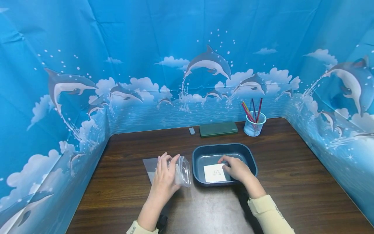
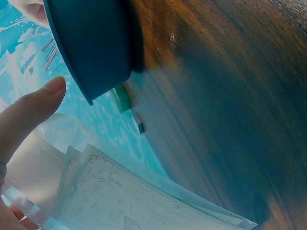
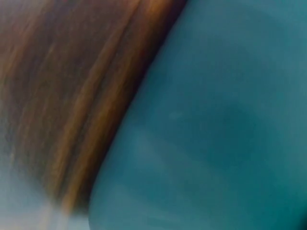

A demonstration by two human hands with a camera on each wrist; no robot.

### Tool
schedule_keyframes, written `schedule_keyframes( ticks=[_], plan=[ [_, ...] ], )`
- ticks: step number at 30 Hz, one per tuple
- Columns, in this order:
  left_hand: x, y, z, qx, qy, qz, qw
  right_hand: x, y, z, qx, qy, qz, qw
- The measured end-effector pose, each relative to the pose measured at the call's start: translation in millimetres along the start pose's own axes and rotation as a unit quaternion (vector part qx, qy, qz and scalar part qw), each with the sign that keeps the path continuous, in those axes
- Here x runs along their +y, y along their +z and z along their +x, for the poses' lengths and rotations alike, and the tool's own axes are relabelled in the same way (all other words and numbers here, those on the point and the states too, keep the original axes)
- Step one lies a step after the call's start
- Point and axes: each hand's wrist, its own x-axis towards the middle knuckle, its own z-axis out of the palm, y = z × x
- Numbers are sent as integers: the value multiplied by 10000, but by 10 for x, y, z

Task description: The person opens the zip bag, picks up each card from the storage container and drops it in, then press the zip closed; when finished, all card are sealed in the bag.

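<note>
My left hand [image 1: 164,177] grips a clear plastic bag [image 1: 182,172], its mouth gaping toward the tray. Printed paper cards [image 2: 120,187] with ornate borders show inside the bag in the left wrist view, where the thumb [image 2: 41,108] lies along its near side. To the right, my right hand [image 1: 238,169] reaches over a dark blue tray [image 1: 224,146]. Its thumb and fingers pinch the right edge of a white card [image 1: 211,175] with a small line drawing, low within the tray. Only the tray's blurred wall [image 3: 206,120] and the table fill the right wrist view.
Behind the tray lie a green case [image 1: 218,129] and a small grey-blue eraser-like block [image 1: 192,131]. A light blue mesh cup [image 1: 253,129] with several pencils stands at the back right. A dolphin-print curtain [image 1: 163,39] encloses the wooden table [image 1: 292,169] at the back and sides.
</note>
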Motion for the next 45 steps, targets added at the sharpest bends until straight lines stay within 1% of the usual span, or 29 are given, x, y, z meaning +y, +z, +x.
schedule_keyframes(
  ticks=[3,6,10,14,17,20,22,24,29,37,41,45],
  plan=[
    [0,1,0,8,3,14,10000,-5,-10,7,226,-81,162,9996],
    [-3,3,-1,46,18,26,10000,-22,-26,7,479,-53,296,9984],
    [-7,6,-2,64,15,15,10000,-61,-51,-3,972,-50,504,9940],
    [-9,5,-1,75,4,16,10000,-124,-83,-25,1638,-149,781,9833],
    [-8,4,1,62,-10,29,10000,-176,-112,-41,2096,-228,856,9738],
    [-3,1,5,47,-19,43,10000,-224,-138,-51,2439,-347,864,9653],
    [1,-2,7,26,-35,39,10000,-258,-155,-62,2577,-436,937,9607],
    [5,-7,9,-2,-66,31,10000,-296,-176,-79,2618,-517,1104,9574],
    [13,-9,13,-69,-146,19,9999,-398,-230,-139,2495,-608,1665,9520],
    [9,-9,14,-6,-110,-28,9999,-596,-307,-242,2423,-596,2273,9413],
    [2,-6,12,71,-73,-9,9999,-698,-302,-313,2417,-642,2591,9329],
    [-5,2,14,172,-34,21,9998,-762,-256,-371,2428,-738,2867,9238]
  ],
)
